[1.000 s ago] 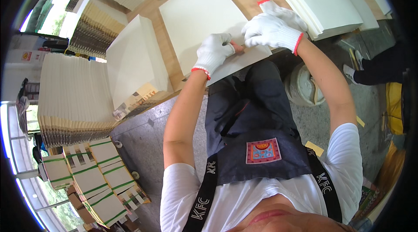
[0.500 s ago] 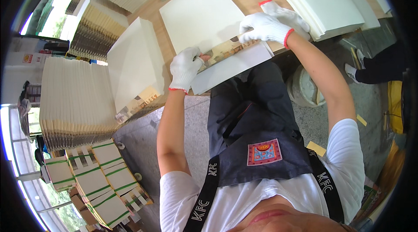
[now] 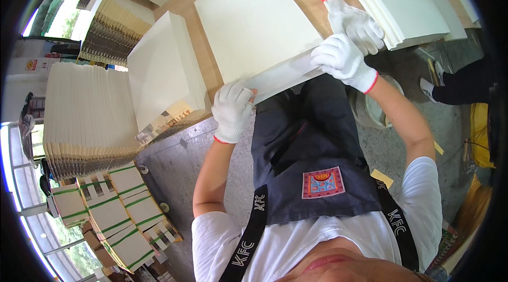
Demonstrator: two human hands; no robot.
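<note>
A large white sheet (image 3: 254, 22) lies on the wooden table in front of me, with a paler, glossy white strip (image 3: 288, 78) along its near edge. My left hand (image 3: 233, 110), in a white knit glove with a bare fingertip showing, is closed at the strip's left end. At its right end my right hand (image 3: 341, 59), gloved in white with a red cuff, has its fingers curled together over the edge. What lies under the fingers is hidden. Just beyond the right hand, a loose white glove (image 3: 355, 27) rests on the table.
To the left is a stack of white sheets (image 3: 164, 73) with a printed picture along its near edge. Taller paper stacks (image 3: 87, 112) stand farther left. Another thick white stack (image 3: 397, 6) is at the right. Under the table sits a round pale bucket (image 3: 378, 104). Someone's legs (image 3: 460, 83) show at far right.
The printed picture strip along the sheet's near edge is no longer visible; plain white shows there. My right hand has moved right and nearer to me, my left hand slightly right and nearer.
</note>
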